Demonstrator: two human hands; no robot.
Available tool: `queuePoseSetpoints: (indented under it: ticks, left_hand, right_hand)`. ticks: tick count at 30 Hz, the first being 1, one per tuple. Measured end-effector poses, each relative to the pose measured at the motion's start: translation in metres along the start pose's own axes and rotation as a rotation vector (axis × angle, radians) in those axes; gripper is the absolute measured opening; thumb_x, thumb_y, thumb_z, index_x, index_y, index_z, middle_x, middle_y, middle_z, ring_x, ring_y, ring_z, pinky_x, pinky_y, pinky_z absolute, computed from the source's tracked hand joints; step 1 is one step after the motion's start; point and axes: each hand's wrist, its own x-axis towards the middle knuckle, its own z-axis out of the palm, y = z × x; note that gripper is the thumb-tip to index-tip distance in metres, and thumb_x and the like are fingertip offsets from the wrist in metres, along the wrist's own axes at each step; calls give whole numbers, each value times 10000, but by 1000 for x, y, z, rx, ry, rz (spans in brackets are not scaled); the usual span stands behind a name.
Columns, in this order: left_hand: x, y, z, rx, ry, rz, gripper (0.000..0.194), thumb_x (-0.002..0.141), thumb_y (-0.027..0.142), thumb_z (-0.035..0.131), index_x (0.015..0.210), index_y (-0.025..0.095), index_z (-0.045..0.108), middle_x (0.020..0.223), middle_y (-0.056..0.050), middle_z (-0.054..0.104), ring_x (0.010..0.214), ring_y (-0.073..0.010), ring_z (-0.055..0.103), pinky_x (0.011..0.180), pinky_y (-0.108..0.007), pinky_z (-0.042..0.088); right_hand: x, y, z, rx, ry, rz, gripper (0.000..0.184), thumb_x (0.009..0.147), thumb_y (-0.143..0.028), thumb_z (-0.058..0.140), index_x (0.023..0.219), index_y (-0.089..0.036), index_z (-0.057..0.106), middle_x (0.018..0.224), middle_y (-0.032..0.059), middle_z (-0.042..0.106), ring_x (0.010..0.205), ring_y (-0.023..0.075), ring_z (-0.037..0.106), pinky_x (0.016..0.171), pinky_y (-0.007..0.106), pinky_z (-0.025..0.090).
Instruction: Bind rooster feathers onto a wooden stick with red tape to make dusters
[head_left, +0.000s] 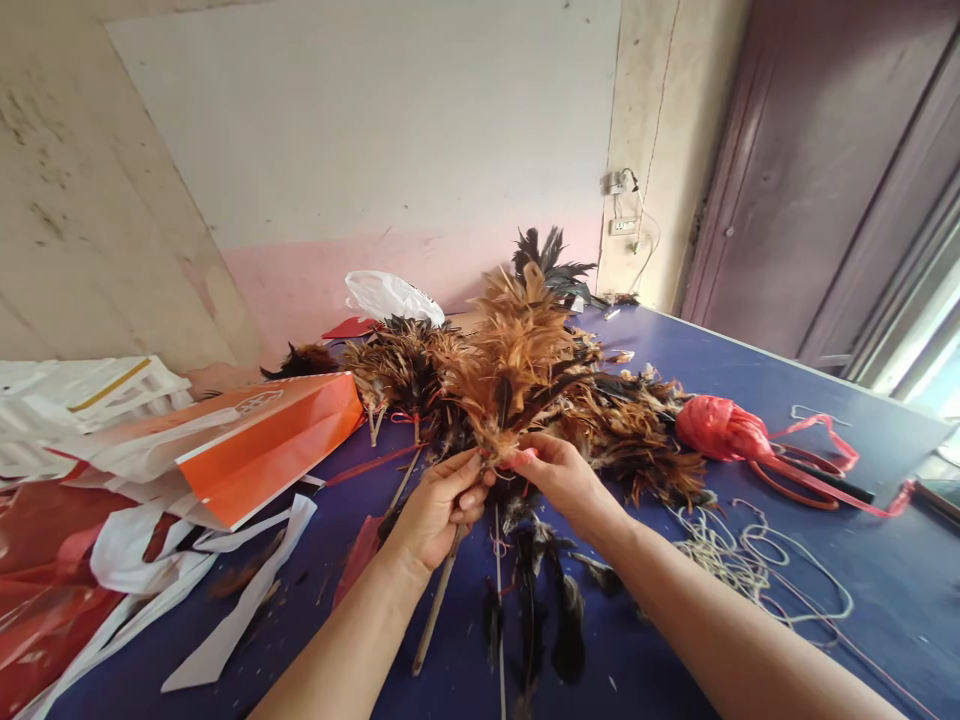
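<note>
Reaching from the near side, the left hand (444, 507) grips the stick (436, 618) of a feather duster (517, 345), the right hand (559, 474) pinching pink ribbon (521, 457) below its plumes, just beyond the fingers.

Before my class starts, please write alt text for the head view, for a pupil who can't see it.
A person's left hand and right hand pinch the base of a bushy brown feather bundle over a dark blue table; an orange-and-white bag lies left, a pinkish-red ribbon ball right.
</note>
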Motion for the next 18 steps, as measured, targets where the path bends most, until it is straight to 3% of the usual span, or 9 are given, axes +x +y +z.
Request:
queuePoseSetpoints:
  ticks: [8, 11, 15, 18]
  left_hand:
    - [0, -5, 4, 89, 71, 37, 220, 652, 237, 740, 810, 101, 670, 629, -13, 559, 406, 11, 346, 337, -89, 172]
    - [2, -3, 1, 92, 74, 69, 212, 646, 241, 743, 785, 99, 667, 638, -4, 545, 415, 12, 341, 340, -91, 169]
    - [2, 0, 1, 81, 83, 101, 206, 630, 235, 751, 752, 96, 661, 656, -2, 541, 423, 17, 334, 348, -93, 176]
    - [1, 0, 2, 114, 101, 92, 220, 637, 243, 744, 783, 99, 665, 644, -7, 546, 418, 9, 341, 349, -105, 167]
  right_hand:
    - [-2, 1, 8, 184, -3, 75, 196, 669, -340, 637, 674, -147, 605, 602, -5, 561, 587, 110, 475, 578, 239, 389]
    - [1, 4, 0, 211, -121, 158, 197, 622, -276, 676, 764, -145, 638, 712, 11, 619, 647, 119, 534, 617, 242, 426]
    - [3, 7, -17, 295, -394, 282, 373, 629, -275, 722, 971, -155, 632, 854, 49, 657, 697, 122, 591, 708, 274, 450]
    - [4, 7, -20, 376, -389, 275, 388, 696, -391, 690, 1009, -171, 627, 934, 68, 661, 741, 132, 611, 718, 276, 449]
